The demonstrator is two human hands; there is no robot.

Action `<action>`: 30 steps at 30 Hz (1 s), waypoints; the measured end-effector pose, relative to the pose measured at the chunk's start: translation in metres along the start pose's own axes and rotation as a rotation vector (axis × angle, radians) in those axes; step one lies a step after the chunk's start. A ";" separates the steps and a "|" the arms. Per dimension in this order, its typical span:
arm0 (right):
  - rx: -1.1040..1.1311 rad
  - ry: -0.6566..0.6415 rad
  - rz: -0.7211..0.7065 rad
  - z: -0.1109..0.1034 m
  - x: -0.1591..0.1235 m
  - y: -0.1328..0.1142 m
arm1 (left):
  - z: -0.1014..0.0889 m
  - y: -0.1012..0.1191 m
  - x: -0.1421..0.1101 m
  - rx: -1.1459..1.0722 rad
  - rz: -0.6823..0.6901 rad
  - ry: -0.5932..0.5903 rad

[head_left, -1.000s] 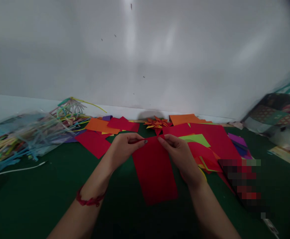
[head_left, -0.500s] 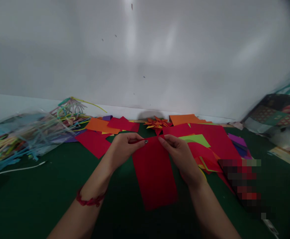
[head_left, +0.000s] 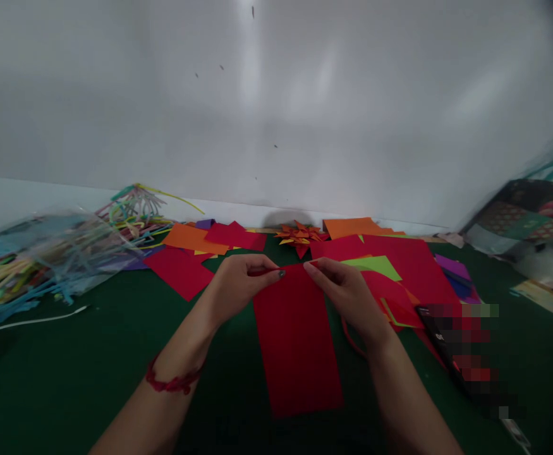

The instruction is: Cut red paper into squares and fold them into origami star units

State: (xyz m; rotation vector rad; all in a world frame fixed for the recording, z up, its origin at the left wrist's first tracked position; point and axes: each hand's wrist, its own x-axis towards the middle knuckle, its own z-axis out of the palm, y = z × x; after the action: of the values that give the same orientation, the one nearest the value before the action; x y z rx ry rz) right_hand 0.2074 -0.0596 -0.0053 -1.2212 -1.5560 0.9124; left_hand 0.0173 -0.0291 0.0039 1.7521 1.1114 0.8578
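Note:
A rectangular sheet of red paper hangs between my hands, its long side running toward me. My left hand pinches the upper left part of its far edge between thumb and fingers. At the upper right of the same edge, my right hand grips it with the thumb on the near face. The fingers behind the paper are partly hidden. Just beyond the sheet sits an orange and red folded paper star. A red loop shows beside my right wrist.
Red and orange paper sheets lie at the back left. More red sheets and a lime green piece are at right, near a phone with a cable. Plastic-bagged coloured strips and a white cable lie left on the green table.
The red paper has come slightly toward me, its near edge lower in view. My right hand has shifted a little; both hands keep their pinch.

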 end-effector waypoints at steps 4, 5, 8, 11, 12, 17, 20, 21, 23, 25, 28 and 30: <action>-0.069 -0.020 -0.036 -0.004 0.002 0.003 | 0.001 -0.004 0.003 -0.051 -0.035 -0.019; -0.066 -0.030 -0.030 -0.005 0.002 0.004 | 0.000 -0.006 0.004 -0.066 -0.041 -0.029; -0.054 -0.015 -0.019 -0.010 0.005 0.010 | -0.003 -0.012 0.007 -0.110 -0.063 -0.076; -0.024 0.029 -0.009 -0.014 0.007 0.018 | -0.007 -0.015 0.010 -0.134 -0.085 -0.121; -0.006 0.031 -0.001 -0.014 0.008 0.020 | -0.008 -0.016 0.010 -0.147 -0.093 -0.127; 0.030 0.051 0.025 -0.013 0.011 0.027 | -0.005 -0.018 0.011 -0.135 -0.081 -0.061; -0.022 0.080 0.019 -0.011 0.012 0.028 | -0.003 -0.023 0.012 -0.006 -0.014 0.037; -0.046 0.082 0.013 -0.010 0.012 0.029 | -0.003 -0.025 0.012 0.047 -0.001 0.052; -0.097 0.063 -0.008 -0.006 0.012 0.029 | -0.005 -0.028 0.012 0.137 0.022 0.033; -0.140 0.004 -0.038 0.000 0.011 0.028 | -0.006 -0.027 0.011 0.182 0.063 -0.028; -0.138 -0.142 -0.089 0.009 0.009 0.023 | -0.004 -0.022 0.008 0.264 0.144 -0.164; -0.109 -0.219 -0.117 0.013 0.007 0.020 | -0.002 -0.019 0.006 0.365 0.178 -0.236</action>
State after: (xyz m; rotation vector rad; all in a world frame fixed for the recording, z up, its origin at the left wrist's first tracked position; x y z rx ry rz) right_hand 0.2000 -0.0485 -0.0260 -1.1214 -1.8524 0.9180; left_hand 0.0115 -0.0192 -0.0120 2.2175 1.0100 0.5530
